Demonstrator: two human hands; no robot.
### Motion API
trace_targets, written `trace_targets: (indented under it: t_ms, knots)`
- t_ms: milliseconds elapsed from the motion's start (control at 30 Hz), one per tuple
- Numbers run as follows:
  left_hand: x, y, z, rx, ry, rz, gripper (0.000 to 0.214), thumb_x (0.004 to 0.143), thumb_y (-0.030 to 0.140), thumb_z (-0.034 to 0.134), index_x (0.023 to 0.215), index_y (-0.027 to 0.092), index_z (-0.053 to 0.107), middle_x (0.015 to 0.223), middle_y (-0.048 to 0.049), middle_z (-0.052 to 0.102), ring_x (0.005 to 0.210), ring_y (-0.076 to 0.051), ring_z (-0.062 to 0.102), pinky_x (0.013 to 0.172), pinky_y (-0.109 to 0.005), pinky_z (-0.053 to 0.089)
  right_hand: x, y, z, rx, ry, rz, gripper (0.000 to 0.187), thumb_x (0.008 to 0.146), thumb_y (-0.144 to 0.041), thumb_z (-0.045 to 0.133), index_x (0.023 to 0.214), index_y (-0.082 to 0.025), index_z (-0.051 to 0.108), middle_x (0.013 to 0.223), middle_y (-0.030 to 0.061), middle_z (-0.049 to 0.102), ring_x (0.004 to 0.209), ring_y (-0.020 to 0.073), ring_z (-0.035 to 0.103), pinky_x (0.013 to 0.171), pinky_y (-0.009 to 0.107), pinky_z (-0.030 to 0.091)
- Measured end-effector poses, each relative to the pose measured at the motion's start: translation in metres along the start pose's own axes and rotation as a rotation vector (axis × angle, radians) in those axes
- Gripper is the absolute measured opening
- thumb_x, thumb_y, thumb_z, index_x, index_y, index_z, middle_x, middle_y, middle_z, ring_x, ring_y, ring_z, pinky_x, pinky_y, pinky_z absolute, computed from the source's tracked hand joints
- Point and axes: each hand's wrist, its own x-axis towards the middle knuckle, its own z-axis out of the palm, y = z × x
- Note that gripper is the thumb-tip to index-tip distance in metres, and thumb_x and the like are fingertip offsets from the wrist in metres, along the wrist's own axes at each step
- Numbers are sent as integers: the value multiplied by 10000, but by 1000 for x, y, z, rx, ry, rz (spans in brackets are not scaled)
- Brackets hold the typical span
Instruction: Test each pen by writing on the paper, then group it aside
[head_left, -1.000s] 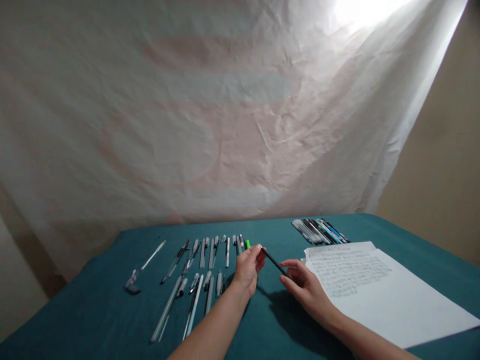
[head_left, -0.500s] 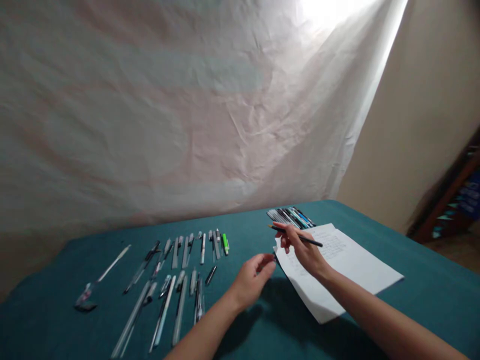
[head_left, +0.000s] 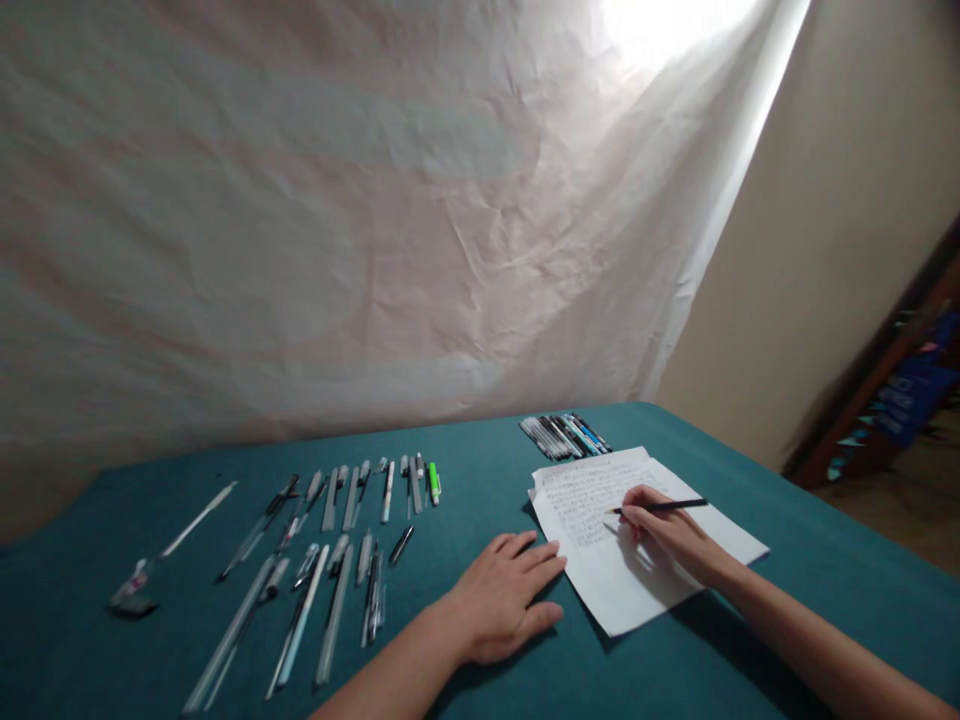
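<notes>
My right hand grips a thin black pen and rests on a white sheet of paper covered with handwriting, the pen tip touching the page. My left hand lies flat and open on the teal tablecloth, its fingertips at the sheet's left edge. Two rows of several pens are laid out to the left of my left hand, one with a green cap.
A second bunch of several dark pens lies beyond the paper. A long white tool and a small dark object sit at the far left. A creased white sheet hangs behind the table; a beige wall stands right.
My right hand has come down onto the paper with the pen, its tip now on the page. My left hand let go of the pen and settled flat beside the sheet.
</notes>
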Motion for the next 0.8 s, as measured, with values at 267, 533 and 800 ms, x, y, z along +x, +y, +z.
trace_targets:
  t_ms: [267,533,800]
  knots:
    - [4,-5,4,42,-6,32,497,862,550,249,1311,348,317,1401,7,322,1269,-276,261,993,-477,233,-4,13,-3,-182,55,-57,73,766,-256,496,777,-197,537,589,-26,548,558,139,517,561,254,400]
    - [2,-5,6,70,10,41,500,862,553,244,1303,336,337,1386,-3,348,1261,-271,276,983,-462,246,-6,21,1,-307,129,-147,224,819,-334,438,637,-202,452,534,-33,469,518,126,446,522,249,359]
    - [3,-6,6,70,8,38,496,866,548,231,1300,335,341,1390,-1,339,1264,-268,266,987,-457,234,-6,20,0,-323,142,-123,224,822,-339,419,645,-203,434,536,-36,454,505,121,426,504,247,347]
